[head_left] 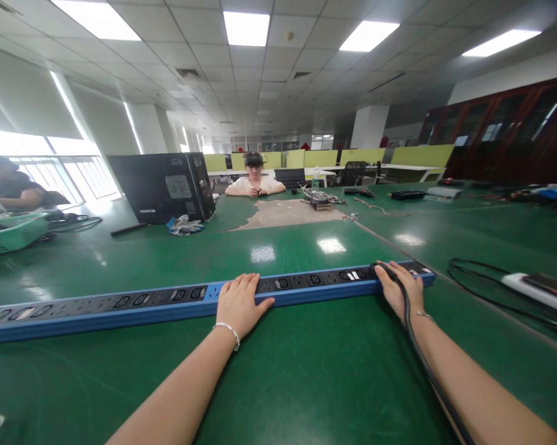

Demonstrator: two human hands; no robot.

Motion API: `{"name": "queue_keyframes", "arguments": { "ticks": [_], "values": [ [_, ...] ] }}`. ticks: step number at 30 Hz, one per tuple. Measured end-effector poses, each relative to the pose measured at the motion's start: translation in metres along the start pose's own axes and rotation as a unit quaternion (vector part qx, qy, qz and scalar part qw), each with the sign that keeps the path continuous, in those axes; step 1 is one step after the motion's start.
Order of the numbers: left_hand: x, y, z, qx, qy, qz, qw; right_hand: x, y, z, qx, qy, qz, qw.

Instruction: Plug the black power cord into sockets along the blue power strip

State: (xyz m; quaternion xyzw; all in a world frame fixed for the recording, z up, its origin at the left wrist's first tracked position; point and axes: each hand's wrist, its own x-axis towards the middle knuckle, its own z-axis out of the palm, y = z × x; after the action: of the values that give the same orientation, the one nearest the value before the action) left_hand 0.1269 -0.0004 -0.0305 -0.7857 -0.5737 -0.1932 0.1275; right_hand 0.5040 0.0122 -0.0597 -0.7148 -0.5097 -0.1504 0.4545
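Note:
A long blue power strip (pixel 306 298) with a row of black sockets lies across the green table, running from the left edge to the right. My left hand (pixel 240 301) grips it near the middle, fingers over the top and thumb along the front side. Close to the strip's right end, my right hand (pixel 401 287) has its fingers closed around the plug of a black power cord (pixel 417 346). That plug is at the socket face, mostly hidden by the fingers; I cannot tell how deep it sits. The cord runs back over my right wrist and forearm.
A black computer case (pixel 162 188) stands at the back left, with gloves (pixel 184 225) before it. A green basket (pixel 14 235) is far left. At right lie a white power strip (pixel 538 293) and black cables (pixel 473 272). A person (pixel 254 179) sits opposite, another at left.

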Motion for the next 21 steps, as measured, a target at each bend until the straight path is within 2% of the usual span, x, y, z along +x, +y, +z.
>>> {"name": "queue_keyframes", "arguments": {
  "ticks": [6,11,13,18,21],
  "values": [
    [0.000,0.001,-0.002,-0.003,-0.010,-0.002,1.000,-0.001,-0.002,-0.001,0.033,0.036,-0.016,0.999],
    [0.000,0.001,-0.003,-0.011,0.000,0.003,1.000,0.000,-0.008,-0.007,0.040,0.041,-0.022,0.998],
    [-0.001,0.001,-0.003,-0.014,-0.001,0.001,1.000,0.003,-0.010,-0.010,0.063,0.060,0.001,0.996],
    [0.000,0.002,-0.004,-0.015,-0.008,0.000,1.000,0.013,-0.002,-0.023,0.134,0.184,0.090,0.970],
    [0.000,0.002,-0.005,-0.011,-0.008,-0.004,1.000,0.015,0.014,-0.027,0.123,0.179,0.113,0.970]
  ]
}}
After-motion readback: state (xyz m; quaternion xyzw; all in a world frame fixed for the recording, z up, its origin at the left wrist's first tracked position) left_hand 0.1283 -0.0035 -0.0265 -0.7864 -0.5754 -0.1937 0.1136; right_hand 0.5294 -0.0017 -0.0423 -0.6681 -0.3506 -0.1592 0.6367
